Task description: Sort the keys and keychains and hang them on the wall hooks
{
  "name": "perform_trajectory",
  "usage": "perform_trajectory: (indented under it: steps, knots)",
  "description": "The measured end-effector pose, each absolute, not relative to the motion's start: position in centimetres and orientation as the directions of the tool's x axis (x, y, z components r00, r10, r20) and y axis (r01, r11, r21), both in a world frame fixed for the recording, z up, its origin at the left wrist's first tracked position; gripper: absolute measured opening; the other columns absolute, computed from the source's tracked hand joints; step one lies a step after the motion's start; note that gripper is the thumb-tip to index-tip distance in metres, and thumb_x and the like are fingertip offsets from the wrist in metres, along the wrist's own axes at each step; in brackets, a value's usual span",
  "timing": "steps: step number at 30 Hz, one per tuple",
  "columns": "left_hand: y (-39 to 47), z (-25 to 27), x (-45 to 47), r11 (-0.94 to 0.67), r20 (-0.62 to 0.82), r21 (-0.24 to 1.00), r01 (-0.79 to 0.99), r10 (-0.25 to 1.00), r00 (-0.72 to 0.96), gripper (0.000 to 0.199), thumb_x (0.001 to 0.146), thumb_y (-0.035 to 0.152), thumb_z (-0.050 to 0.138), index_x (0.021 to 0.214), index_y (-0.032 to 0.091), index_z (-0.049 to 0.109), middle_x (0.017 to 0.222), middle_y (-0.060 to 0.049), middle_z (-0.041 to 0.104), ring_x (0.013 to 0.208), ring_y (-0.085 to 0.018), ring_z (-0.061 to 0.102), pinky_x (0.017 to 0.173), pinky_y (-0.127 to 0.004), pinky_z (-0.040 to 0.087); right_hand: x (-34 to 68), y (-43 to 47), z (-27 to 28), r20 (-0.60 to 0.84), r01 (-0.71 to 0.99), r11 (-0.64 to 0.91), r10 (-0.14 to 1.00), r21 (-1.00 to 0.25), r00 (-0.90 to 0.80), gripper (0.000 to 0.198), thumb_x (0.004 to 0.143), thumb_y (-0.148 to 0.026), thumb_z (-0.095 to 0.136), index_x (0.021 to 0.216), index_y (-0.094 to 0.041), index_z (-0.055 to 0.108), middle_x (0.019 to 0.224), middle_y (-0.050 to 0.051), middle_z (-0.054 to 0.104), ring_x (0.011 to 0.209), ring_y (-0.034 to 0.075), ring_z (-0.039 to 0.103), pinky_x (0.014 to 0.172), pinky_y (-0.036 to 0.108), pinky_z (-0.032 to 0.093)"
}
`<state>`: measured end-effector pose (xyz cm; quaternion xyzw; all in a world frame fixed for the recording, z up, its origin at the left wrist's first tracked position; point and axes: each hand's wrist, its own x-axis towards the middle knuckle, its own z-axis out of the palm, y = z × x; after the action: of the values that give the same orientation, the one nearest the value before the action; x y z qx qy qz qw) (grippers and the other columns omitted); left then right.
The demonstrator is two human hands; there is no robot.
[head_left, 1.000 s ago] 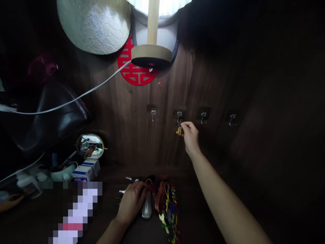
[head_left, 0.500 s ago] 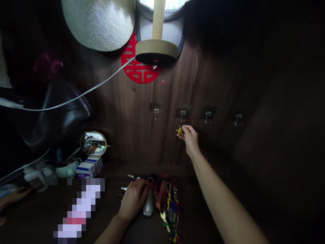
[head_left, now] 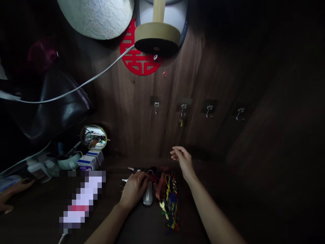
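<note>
My left hand [head_left: 133, 190] rests on the pile of keys on the dark tabletop, its fingers bent closed over part of it. From beneath it stick out silvery keys [head_left: 125, 180], a grey oval fob [head_left: 147, 196] and a reddish-brown strap [head_left: 160, 188]. Beside these lie a brass-coloured key [head_left: 164, 208] and colourful braided cords [head_left: 174, 203]. My right hand [head_left: 183, 162] hovers between pile and wall, empty, its fingers loosely curved and slightly apart. Above it, a small key with a yellow part [head_left: 181, 122] hangs from the second wall hook [head_left: 183, 109] from the left.
Three other hooks, the leftmost [head_left: 156, 106] among them, are on the wooden wall. A lamp base [head_left: 157, 35] with a white cable [head_left: 101, 74] juts out above. At left are a round mirror [head_left: 94, 137], boxes [head_left: 88, 162], bottles [head_left: 38, 169] and another person's hand [head_left: 21, 186].
My right hand has let go of the yellow key, which now hangs on the hook, and has come down toward the tabletop. My left hand stays on the pile. The view has tilted slightly.
</note>
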<state>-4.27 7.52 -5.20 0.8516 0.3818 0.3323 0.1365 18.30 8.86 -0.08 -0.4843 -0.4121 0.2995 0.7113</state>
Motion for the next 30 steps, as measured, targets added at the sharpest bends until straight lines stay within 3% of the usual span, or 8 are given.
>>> perform_trajectory:
  steps: [6,10,16,25,30]
  knots:
    - [7.6,-5.1,-4.4,-0.660,0.450,0.518,0.543,0.751,0.483,0.020,0.087,0.025,0.040,0.087,0.023,0.060,0.088,-0.003,0.066,0.085,-0.019,0.061,0.076,-0.031,0.046,16.4,6.3,-4.1,0.260,0.089,0.245,0.899,-0.966,0.352,0.032,0.069,-0.049,0.061,0.078,-0.018,0.062,0.064,0.002,0.064,0.054,0.012,0.056,0.052,0.023,0.043]
    - [7.7,-5.4,-4.4,-0.623,0.449,0.617,0.480,0.780,0.436,0.018,0.087,0.025,0.040,0.090,0.022,0.058,0.090,-0.003,0.066,0.087,-0.018,0.061,0.079,-0.031,0.046,15.3,5.5,-6.0,0.282,0.192,0.235,0.917,-0.953,0.282,0.028,0.076,-0.046,0.055,0.079,-0.018,0.062,0.064,0.002,0.064,0.058,0.015,0.058,0.057,0.025,0.045]
    - [7.6,-5.6,-4.7,-0.515,0.480,0.778,0.360,0.857,0.187,0.016,0.085,0.031,0.045,0.092,0.020,0.055,0.086,-0.003,0.063,0.082,-0.016,0.060,0.076,-0.028,0.047,14.9,5.3,-6.9,0.336,0.460,0.243,0.932,-0.854,0.133,0.024,0.082,-0.040,0.047,0.083,-0.022,0.063,0.071,0.002,0.068,0.067,0.018,0.063,0.063,0.028,0.047]
    - [9.3,-4.7,-8.1,-0.376,0.444,0.885,0.275,0.859,-0.255,0.021,0.083,0.034,0.046,0.093,0.019,0.054,0.080,-0.001,0.060,0.073,-0.014,0.058,0.067,-0.024,0.046,14.8,5.2,-6.4,0.356,0.507,0.260,0.929,-0.822,0.101,0.022,0.081,-0.039,0.047,0.082,-0.023,0.063,0.073,0.002,0.069,0.070,0.019,0.065,0.060,0.027,0.049]
    - [10.2,-5.2,-8.8,-0.307,0.385,0.874,0.377,0.910,-0.154,0.021,0.082,0.031,0.045,0.091,0.018,0.058,0.078,-0.001,0.064,0.073,-0.016,0.061,0.067,-0.025,0.047,14.7,5.1,-6.4,0.380,0.524,0.280,0.921,-0.804,0.091,0.022,0.081,-0.037,0.046,0.082,-0.024,0.063,0.074,0.003,0.068,0.071,0.019,0.065,0.061,0.027,0.050]
